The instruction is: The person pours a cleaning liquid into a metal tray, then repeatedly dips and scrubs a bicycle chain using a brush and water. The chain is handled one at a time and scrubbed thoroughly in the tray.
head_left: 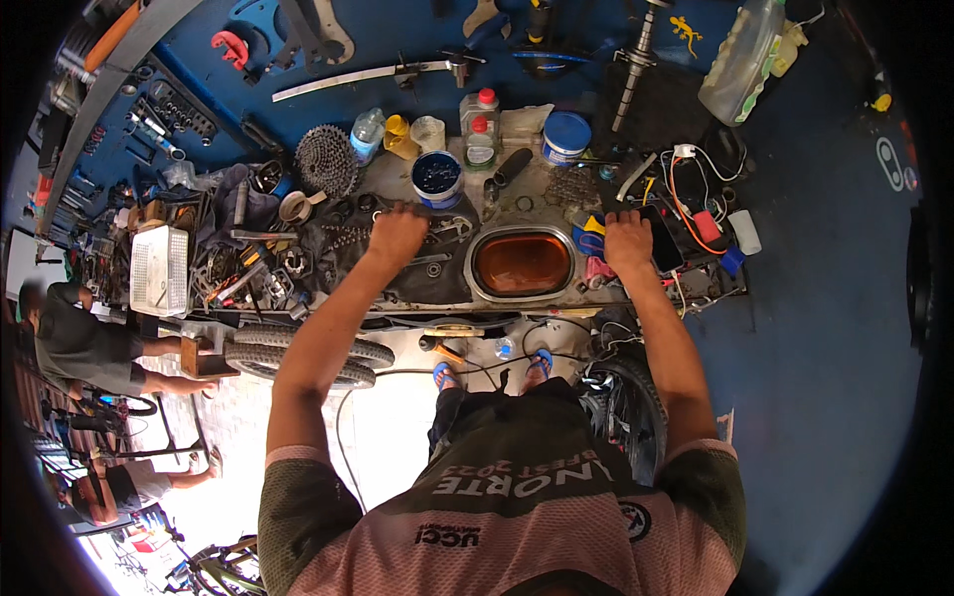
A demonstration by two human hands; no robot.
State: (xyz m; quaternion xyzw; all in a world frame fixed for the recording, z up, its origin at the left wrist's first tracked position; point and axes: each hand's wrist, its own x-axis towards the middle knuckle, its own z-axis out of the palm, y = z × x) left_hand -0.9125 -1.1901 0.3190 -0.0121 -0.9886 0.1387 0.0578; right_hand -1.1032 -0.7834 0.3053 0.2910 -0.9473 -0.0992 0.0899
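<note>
Over the dark cloth on the workbench, my left hand [399, 234] is closed with its fingers curled downward; whatever it may hold is hidden under it. A small pale ring [377, 216] shows beside its outer edge. Just beyond stands an open tub of dark blue grease [437, 179]. My right hand [628, 241] lies palm down, fingers apart, at the left edge of a dark phone [661, 239]. Next to it are a blue and yellow object [590, 234] and a pink item [598, 268]. Between my hands sits an oval metal pan [480, 288] of reddish-brown liquid.
Behind are a bicycle cassette [327, 161], bottles [484, 114] and a lidded blue-and-white tub [566, 136]. Tools and a white basket [159, 268] crowd the left. Cables [686, 194] lie at right. Tyres [298, 356] and a hammer [442, 348] are below; two people are at far left.
</note>
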